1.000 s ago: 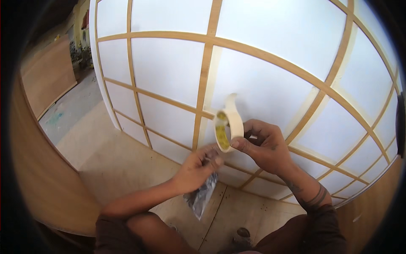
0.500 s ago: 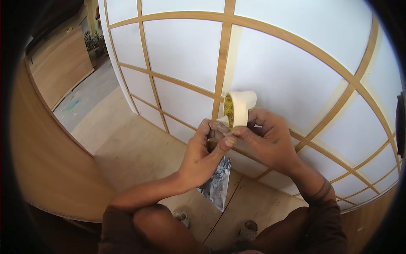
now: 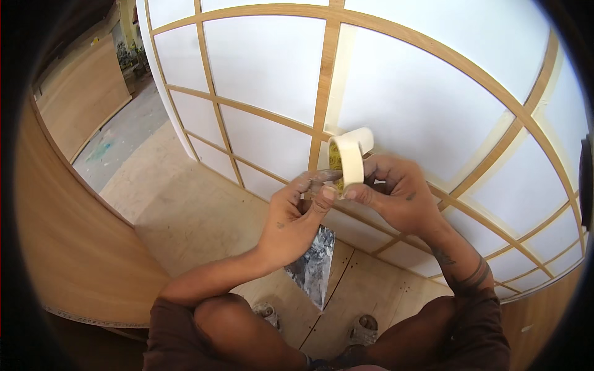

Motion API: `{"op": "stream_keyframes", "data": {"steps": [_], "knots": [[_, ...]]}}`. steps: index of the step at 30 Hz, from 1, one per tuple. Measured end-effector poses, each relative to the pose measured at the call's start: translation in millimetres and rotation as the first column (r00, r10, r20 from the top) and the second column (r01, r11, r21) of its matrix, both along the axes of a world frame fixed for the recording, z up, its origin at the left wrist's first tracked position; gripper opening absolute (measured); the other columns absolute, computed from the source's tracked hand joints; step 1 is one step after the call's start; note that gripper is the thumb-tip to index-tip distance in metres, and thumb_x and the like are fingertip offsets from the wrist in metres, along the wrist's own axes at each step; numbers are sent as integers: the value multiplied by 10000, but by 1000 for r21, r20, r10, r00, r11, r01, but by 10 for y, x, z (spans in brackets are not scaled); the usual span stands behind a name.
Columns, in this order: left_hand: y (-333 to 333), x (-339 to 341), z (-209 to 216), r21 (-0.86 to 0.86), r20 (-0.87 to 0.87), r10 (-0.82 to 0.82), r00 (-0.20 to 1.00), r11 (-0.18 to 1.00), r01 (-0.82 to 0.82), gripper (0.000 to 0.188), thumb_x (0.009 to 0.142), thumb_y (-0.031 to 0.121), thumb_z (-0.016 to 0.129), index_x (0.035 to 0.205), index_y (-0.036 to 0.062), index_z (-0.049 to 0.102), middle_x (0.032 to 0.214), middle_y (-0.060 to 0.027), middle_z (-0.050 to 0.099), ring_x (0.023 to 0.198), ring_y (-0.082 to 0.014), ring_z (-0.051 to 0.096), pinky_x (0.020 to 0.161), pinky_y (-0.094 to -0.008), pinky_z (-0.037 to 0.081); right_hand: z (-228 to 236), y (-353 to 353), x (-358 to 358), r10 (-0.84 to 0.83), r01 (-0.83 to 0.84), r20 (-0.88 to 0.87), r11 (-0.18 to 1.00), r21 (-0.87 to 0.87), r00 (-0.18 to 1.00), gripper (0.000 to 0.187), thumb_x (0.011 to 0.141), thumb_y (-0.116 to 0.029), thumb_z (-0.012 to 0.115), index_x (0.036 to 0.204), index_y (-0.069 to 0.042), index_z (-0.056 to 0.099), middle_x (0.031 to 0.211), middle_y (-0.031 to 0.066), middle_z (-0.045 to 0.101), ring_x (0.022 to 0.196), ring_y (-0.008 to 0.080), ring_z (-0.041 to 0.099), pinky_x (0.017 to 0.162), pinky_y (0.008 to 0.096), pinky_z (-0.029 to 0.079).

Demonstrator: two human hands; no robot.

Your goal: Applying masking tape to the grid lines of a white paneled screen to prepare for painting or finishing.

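A cream roll of masking tape (image 3: pixel 352 164) with a yellow patterned core is held up in front of the white panel. My right hand (image 3: pixel 402 195) is closed on its right side, thumb at the lower rim. From the left, my left hand (image 3: pixel 288 216) reaches the roll with its fingertips at the core and lower edge. A putty knife hangs beneath that hand, its smeared grey blade (image 3: pixel 314 266) pointing down and its handle hidden by my palm. A loose tape end may lie between my fingers; I cannot tell.
Wooden strips (image 3: pixel 326 74) divide the white panel (image 3: pixel 266 71) into squares; pale tape (image 3: pixel 339 80) runs along some edges. A curved wooden piece (image 3: pixel 86 229) stands at left. Plywood flooring (image 3: pixel 192 204) lies below, with my feet on it. A wooden board (image 3: pixel 83 99) stands farther back.
The roll has turned slightly in my hands, and my left fingers have moved up against its core. The view has shifted a little; the putty knife still hangs from my left hand.
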State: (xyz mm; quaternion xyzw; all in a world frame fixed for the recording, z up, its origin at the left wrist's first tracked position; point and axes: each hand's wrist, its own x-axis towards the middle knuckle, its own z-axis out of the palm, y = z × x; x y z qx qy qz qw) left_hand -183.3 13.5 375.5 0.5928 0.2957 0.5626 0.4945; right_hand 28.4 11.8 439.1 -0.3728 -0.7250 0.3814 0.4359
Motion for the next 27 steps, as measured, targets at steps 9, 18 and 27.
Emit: {"op": "stream_keyframes", "data": {"steps": [9,18,27], "knots": [[-17,-49,85,-67,-79,38,996,997,-43,351,1114,264,662,1285,-41,690,911,20,667,700,-10,515,599,-214,427,81,-87,-78,46,-37,245,999,-38,968,191,1014,-86,772,1173,12,730,1039,28,722,928,97,653,845,286,567],[96,62,-76,26,18,240,971,970,-240,215,1075,199,705,1048,-11,670,847,19,610,601,-10,424,499,-252,324,167,-294,-234,-44,35,405,999,31,913,216,964,-49,795,1165,7,740,1011,81,742,884,136,676,810,319,572],[103,29,-124,73,-87,352,932,935,-346,200,1084,178,674,1018,-6,632,833,3,518,694,-50,434,594,-271,372,196,-152,16,-68,-143,491,914,379,869,159,947,3,674,1075,-58,746,885,137,699,752,236,621,713,371,515]]}}
